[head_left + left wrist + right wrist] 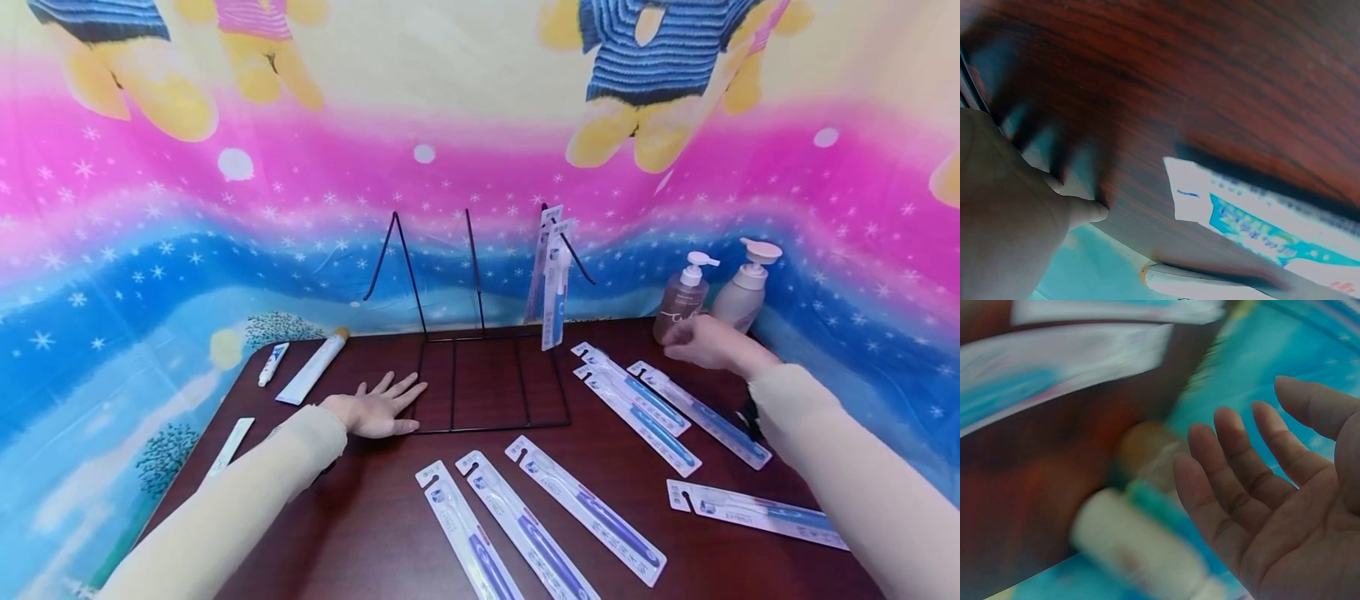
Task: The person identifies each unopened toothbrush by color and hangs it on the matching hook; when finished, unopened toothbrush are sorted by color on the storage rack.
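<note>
My left hand (375, 408) lies with fingers spread on the table, at the left edge of a black wire rack (453, 392). Loosely bent and holding nothing, my right hand (708, 343) hovers in front of a clear pump bottle (681, 302) and a white pump bottle (741, 300). Packaged toothbrushes (557, 287) hang from the rack's right hook. Blue packaged toothbrushes (637, 421) lie between the rack and my right arm. Three purple packaged toothbrushes (585, 508) lie nearer the front. The right wrist view is blurred, but the right hand (1260, 494) shows an empty palm.
Left of the rack lie a large toothpaste tube (311, 369), a small tube (273, 365) and another white tube (228, 446), partly behind my left sleeve. One blue toothbrush pack (757, 510) lies partly under my right forearm. A patterned cloth (337, 250) surrounds the table.
</note>
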A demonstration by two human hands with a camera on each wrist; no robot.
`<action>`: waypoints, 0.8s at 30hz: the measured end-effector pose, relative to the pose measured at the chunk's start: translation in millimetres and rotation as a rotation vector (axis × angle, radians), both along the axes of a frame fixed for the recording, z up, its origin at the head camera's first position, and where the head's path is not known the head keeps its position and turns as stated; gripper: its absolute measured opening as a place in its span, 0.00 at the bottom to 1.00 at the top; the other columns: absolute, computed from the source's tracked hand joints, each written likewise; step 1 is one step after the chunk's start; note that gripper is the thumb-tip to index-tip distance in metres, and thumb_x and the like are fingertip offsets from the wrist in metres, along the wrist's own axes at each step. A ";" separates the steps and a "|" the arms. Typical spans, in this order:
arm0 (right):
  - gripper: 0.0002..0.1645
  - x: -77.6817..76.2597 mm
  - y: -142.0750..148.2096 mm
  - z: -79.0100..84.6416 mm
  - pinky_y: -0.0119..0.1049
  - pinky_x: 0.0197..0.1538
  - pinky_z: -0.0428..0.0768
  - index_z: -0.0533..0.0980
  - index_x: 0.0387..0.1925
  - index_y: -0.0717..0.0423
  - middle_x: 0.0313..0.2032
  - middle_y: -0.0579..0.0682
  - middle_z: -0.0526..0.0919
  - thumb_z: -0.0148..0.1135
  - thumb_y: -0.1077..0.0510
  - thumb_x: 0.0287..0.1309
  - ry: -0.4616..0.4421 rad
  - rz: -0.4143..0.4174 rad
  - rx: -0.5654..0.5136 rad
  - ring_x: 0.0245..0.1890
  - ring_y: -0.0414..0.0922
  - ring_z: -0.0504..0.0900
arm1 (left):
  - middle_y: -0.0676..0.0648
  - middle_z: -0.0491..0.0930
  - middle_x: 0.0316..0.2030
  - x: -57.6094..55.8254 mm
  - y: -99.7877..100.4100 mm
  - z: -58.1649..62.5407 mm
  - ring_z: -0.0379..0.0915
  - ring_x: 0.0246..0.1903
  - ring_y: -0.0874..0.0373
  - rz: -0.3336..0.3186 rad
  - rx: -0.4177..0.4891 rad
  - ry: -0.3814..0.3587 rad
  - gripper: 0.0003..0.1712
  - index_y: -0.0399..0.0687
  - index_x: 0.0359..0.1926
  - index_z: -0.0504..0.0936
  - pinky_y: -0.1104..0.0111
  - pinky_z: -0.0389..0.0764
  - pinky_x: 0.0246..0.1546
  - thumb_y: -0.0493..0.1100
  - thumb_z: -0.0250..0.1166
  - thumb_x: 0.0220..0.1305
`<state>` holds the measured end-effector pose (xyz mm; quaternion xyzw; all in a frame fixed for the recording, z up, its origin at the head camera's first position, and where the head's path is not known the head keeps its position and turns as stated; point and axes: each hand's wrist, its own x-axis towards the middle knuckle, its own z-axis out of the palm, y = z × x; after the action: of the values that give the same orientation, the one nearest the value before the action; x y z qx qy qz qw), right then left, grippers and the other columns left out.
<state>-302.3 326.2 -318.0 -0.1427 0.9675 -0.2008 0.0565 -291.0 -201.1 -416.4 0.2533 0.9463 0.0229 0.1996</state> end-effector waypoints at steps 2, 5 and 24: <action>0.21 5.6 20.0 -13.4 0.46 0.38 0.76 0.78 0.45 0.65 0.36 0.57 0.81 0.62 0.53 0.56 -0.034 -0.018 0.036 0.34 0.48 0.77 | 0.49 0.34 0.71 -0.4 0.7 -0.1 0.28 0.68 0.40 0.002 0.002 -0.003 0.44 0.59 0.72 0.40 0.36 0.40 0.57 0.68 0.44 0.63; 0.29 13.8 43.5 -34.5 0.48 0.39 0.76 0.75 0.48 0.68 0.39 0.62 0.80 0.62 0.47 0.56 -0.117 -0.066 0.068 0.36 0.51 0.77 | 0.49 0.33 0.71 -1.3 0.5 -0.7 0.27 0.68 0.40 0.004 0.012 -0.016 0.44 0.59 0.72 0.40 0.36 0.39 0.57 0.69 0.44 0.62; 0.38 25.0 45.8 -75.3 0.56 0.42 0.73 0.73 0.50 0.68 0.44 0.67 0.76 0.67 0.42 0.48 -0.131 -0.160 0.108 0.40 0.58 0.76 | 0.56 0.29 0.71 -10.8 -2.2 -14.2 0.24 0.68 0.46 0.037 -0.030 -0.012 0.45 0.68 0.71 0.36 0.39 0.39 0.59 0.72 0.43 0.60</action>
<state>-277.3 372.0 -393.4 -0.0481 0.9795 -0.1610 0.1111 -301.8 -203.3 -430.7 0.2326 0.9499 0.0141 0.2084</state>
